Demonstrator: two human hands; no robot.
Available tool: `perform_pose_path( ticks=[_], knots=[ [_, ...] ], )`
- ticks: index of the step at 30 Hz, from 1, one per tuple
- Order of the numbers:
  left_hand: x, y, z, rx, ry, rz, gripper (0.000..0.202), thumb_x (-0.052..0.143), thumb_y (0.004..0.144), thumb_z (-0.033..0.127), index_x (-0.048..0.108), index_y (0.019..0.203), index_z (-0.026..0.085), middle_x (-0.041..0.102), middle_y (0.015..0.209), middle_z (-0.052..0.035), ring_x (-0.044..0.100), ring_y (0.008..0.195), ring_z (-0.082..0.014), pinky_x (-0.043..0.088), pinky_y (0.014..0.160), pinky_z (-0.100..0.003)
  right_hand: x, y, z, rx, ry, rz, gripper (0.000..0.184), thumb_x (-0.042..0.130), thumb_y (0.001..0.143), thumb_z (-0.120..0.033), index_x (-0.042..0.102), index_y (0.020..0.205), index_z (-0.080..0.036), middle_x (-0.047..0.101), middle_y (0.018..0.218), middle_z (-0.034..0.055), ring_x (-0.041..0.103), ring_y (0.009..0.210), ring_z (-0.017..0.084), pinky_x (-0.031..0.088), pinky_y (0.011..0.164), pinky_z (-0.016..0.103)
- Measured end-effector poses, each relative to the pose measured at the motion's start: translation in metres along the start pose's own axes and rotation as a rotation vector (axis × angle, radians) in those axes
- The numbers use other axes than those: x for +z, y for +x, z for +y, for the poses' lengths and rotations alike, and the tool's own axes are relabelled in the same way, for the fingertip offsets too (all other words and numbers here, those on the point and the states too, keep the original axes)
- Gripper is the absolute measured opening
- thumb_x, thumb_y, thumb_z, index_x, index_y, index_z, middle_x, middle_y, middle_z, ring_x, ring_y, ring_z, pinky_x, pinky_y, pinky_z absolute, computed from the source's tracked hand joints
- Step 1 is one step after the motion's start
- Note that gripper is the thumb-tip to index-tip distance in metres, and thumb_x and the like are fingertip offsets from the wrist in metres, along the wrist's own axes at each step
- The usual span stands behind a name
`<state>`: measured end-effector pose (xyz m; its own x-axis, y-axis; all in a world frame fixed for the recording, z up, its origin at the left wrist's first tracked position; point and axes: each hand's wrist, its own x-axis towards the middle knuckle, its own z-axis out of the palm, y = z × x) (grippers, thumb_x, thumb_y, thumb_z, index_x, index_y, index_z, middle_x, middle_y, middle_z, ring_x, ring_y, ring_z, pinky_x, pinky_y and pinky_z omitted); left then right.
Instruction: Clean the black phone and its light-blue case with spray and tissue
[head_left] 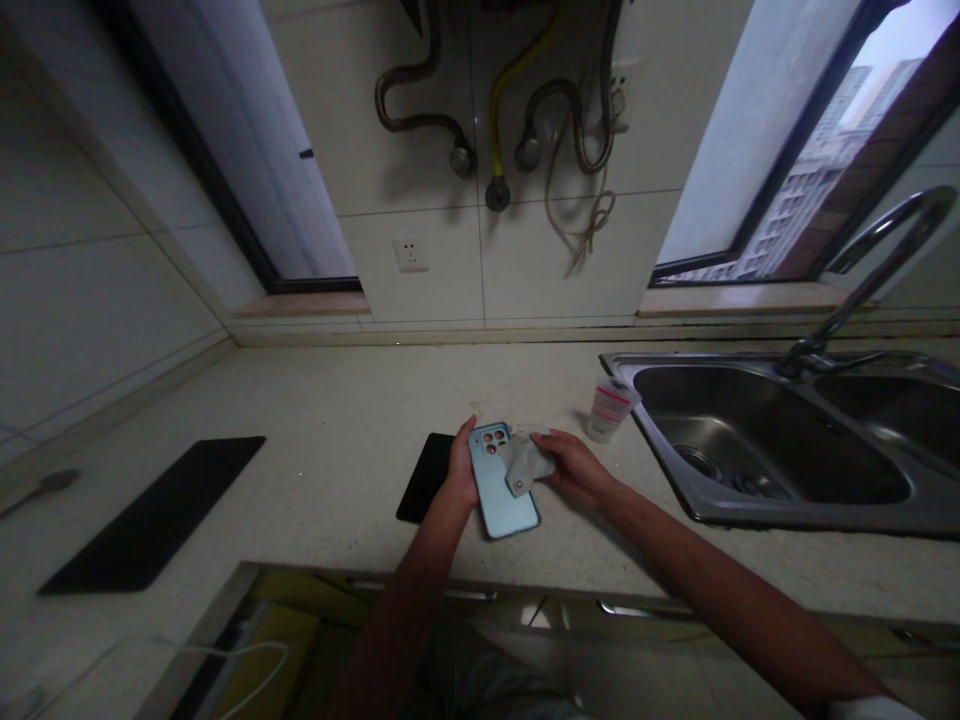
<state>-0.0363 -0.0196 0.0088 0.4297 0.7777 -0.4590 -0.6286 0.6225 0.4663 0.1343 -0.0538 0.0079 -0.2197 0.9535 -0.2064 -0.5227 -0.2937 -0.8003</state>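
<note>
A light blue smartphone [504, 505], its back and camera lenses facing up, is gripped along its left edge by my left hand [462, 468]. My right hand [574, 465] pinches a small grey cloth [526, 458] that lies over the upper right part of the phone's back. Partly under my left hand, a flat black rectangular thing [424, 478] rests on the counter. To the right of my right hand stands a clear plastic cup [610, 408] with pink markings, close to the sink's edge.
A double steel sink [772, 430] with a curved faucet [870, 260] is set in the counter [337, 410] on the right. Far left lies a large black mat [154, 515]. A white cable [247, 652] hangs at the lower left. Pipes [420, 120] run down the tiled wall.
</note>
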Motion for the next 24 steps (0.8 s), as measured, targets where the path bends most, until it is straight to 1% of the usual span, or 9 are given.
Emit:
perform_pose_path(
  ticks=[3,5,10,12,14,16,18,21,24],
  knots=[
    [0.000,0.000,0.001,0.022,-0.011,0.008,0.053,0.043,0.091,0.051,0.070,0.104,0.007,0.075,0.083,-0.0169,0.073,0.084,-0.0328,0.055,0.085,-0.048,0.000,0.000,-0.002,-0.021,-0.015,-0.012,0.018,0.081,0.073,-0.026,0.069,0.078,-0.013,0.072,0.074,0.0043,0.065,0.062,0.014,0.056,0.060,0.025],
    [-0.001,0.001,0.001,0.019,-0.017,0.027,0.052,0.044,0.091,0.051,0.070,0.104,0.007,0.075,0.082,-0.0169,0.073,0.084,-0.0334,0.055,0.084,-0.050,-0.001,0.000,-0.005,-0.082,-0.077,0.030,0.022,0.082,0.073,-0.031,0.069,0.078,-0.015,0.072,0.072,0.0028,0.064,0.062,0.014,0.055,0.059,0.025],
    [-0.005,0.001,-0.004,-0.082,-0.048,-0.045,0.057,0.044,0.090,0.059,0.067,0.104,0.008,0.073,0.081,-0.0173,0.072,0.080,-0.0318,0.053,0.086,-0.056,-0.008,-0.006,-0.025,-0.523,-0.370,0.242,0.022,0.079,0.076,-0.039,0.071,0.074,-0.020,0.069,0.069,-0.0007,0.062,0.066,0.015,0.050,0.061,0.025],
    [-0.006,0.001,-0.006,-0.100,-0.058,-0.060,0.059,0.044,0.090,0.061,0.067,0.103,0.008,0.073,0.083,-0.0176,0.072,0.079,-0.0304,0.053,0.087,-0.055,-0.010,-0.010,-0.030,-0.660,-0.528,0.272,0.019,0.075,0.081,-0.039,0.072,0.075,-0.021,0.069,0.072,0.0003,0.064,0.073,0.019,0.052,0.066,0.028],
    [-0.005,0.002,-0.009,-0.119,-0.053,-0.068,0.060,0.043,0.090,0.063,0.066,0.100,0.008,0.073,0.083,-0.0179,0.072,0.081,-0.0307,0.053,0.087,-0.054,-0.010,-0.011,-0.029,-0.756,-0.712,0.260,0.016,0.069,0.086,-0.037,0.074,0.080,-0.023,0.073,0.086,0.0029,0.067,0.089,0.023,0.055,0.078,0.034],
    [-0.003,0.004,-0.012,-0.123,-0.043,-0.077,0.061,0.042,0.090,0.065,0.067,0.097,0.010,0.073,0.081,-0.0173,0.072,0.085,-0.0321,0.053,0.088,-0.053,-0.008,-0.010,-0.020,-0.831,-0.917,0.189,0.017,0.062,0.091,-0.034,0.075,0.090,-0.024,0.073,0.114,0.0063,0.065,0.111,0.027,0.052,0.097,0.042],
    [-0.001,0.007,-0.015,-0.098,-0.035,-0.058,0.058,0.043,0.091,0.064,0.067,0.094,0.011,0.073,0.080,-0.0164,0.072,0.089,-0.0329,0.053,0.088,-0.051,-0.004,-0.007,-0.005,-0.875,-1.123,0.032,0.023,0.053,0.095,-0.030,0.074,0.101,-0.023,0.063,0.137,0.0079,0.056,0.129,0.027,0.045,0.110,0.047],
    [0.000,0.010,-0.018,-0.047,-0.013,-0.035,0.061,0.042,0.090,0.068,0.068,0.093,0.013,0.074,0.082,-0.0167,0.072,0.090,-0.0331,0.055,0.087,-0.050,0.001,-0.001,0.019,-0.903,-1.386,-0.315,0.036,0.046,0.097,-0.023,0.066,0.127,-0.022,0.056,0.145,0.0109,0.047,0.140,0.025,0.038,0.116,0.051],
    [-0.003,0.011,-0.018,-0.016,-0.015,-0.064,0.075,0.034,0.086,0.078,0.069,0.093,0.012,0.073,0.083,-0.0184,0.072,0.088,-0.0344,0.055,0.084,-0.051,0.004,0.001,0.034,-0.929,-1.553,-0.460,0.044,0.047,0.098,-0.024,0.055,0.140,-0.012,0.051,0.147,0.0206,0.043,0.142,0.029,0.039,0.115,0.053]
  ],
)
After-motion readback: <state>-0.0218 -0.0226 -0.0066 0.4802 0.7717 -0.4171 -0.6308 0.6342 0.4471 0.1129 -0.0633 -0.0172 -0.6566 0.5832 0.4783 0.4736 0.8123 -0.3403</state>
